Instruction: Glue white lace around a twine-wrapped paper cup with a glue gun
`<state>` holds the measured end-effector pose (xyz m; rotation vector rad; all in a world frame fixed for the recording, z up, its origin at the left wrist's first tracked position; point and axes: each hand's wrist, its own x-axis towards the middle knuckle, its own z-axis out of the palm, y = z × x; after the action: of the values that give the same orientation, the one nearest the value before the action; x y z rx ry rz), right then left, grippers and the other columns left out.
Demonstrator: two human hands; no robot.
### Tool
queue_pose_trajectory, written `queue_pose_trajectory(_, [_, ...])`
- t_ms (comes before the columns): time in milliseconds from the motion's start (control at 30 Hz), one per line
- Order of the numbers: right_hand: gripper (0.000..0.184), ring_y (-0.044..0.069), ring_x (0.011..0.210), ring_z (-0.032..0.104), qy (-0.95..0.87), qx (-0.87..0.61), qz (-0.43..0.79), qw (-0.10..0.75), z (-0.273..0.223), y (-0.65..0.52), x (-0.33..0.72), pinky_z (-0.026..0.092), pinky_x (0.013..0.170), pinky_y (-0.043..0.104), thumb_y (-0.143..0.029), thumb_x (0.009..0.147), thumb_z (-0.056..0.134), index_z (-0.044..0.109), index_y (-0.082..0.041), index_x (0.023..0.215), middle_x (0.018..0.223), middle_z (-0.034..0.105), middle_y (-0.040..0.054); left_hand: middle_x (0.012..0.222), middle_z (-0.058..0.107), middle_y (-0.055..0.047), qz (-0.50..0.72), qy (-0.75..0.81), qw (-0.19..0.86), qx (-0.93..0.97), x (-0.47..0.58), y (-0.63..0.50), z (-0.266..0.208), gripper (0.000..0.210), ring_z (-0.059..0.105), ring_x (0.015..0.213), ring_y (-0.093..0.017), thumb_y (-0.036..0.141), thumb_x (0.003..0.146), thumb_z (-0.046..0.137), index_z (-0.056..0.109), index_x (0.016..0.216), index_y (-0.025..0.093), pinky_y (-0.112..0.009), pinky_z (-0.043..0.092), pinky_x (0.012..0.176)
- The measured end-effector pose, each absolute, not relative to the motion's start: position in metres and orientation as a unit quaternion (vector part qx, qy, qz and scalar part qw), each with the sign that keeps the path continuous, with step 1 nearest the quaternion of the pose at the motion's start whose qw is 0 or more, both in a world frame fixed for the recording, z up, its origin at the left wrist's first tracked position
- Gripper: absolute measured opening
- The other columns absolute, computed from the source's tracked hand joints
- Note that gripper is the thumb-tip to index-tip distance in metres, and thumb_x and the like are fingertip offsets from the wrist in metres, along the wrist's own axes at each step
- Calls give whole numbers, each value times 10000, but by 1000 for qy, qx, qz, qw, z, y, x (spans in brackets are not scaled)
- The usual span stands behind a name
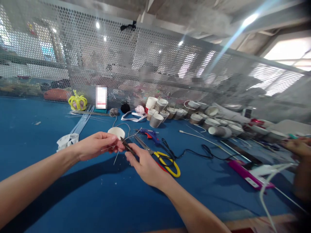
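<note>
My left hand (104,144) pinches thin, pale wires (117,155), their loose ends poking out below the fingers. In my right hand (145,165) is a pair of pliers (127,146) with dark jaws; a bit of red handle shows behind the hand. The jaw tips meet the wires at my left fingertips; whether they grip them I cannot tell. Just behind the left fingers is a small white cup (117,132), partly hidden, with grey yarn (126,125) running near it. Yellow-handled scissors (176,169) lie beyond my right hand.
A blue glue gun (152,134) with a black cord lies behind the scissors. Several paper cups (156,119) line the back, before a perforated metal screen (97,55). At left are a yellow woven piece (77,101) and clear strips (84,119). Another person's hand (300,145) is at right.
</note>
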<state>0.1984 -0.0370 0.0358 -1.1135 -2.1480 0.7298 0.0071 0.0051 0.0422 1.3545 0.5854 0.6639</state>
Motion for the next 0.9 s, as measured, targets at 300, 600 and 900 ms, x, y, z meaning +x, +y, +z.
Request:
queue_pose_trajectory(300, [184, 162, 765, 562, -818, -382, 301, 308, 38, -38, 199, 445, 666, 270, -269, 903, 380, 538, -174, 896, 651, 518, 2, 598, 612, -21, 256, 150, 837, 460, 17, -3, 22, 299, 509, 583, -103, 431, 703, 676, 676, 738, 134, -217, 332, 576])
queue_pose_trajectory(600, [180, 176, 867, 573, -829, -377, 272, 310, 39, -37, 200, 449, 743, 294, -238, 893, 400, 546, -169, 971, 818, 605, 47, 537, 519, 3, 263, 138, 833, 466, 18, -8, 26, 316, 476, 565, -118, 459, 726, 637, 645, 669, 148, -237, 315, 563])
queue_pose_trajectory(900, [196, 184, 869, 592, -833, -407, 221, 302, 33, -37, 199, 460, 747, 309, -239, 886, 425, 532, -162, 1032, 1008, 633, 93, 483, 366, 62, 288, 242, 673, 637, 16, -6, 36, 425, 319, 496, -95, 533, 704, 590, 428, 553, 170, -227, 258, 510])
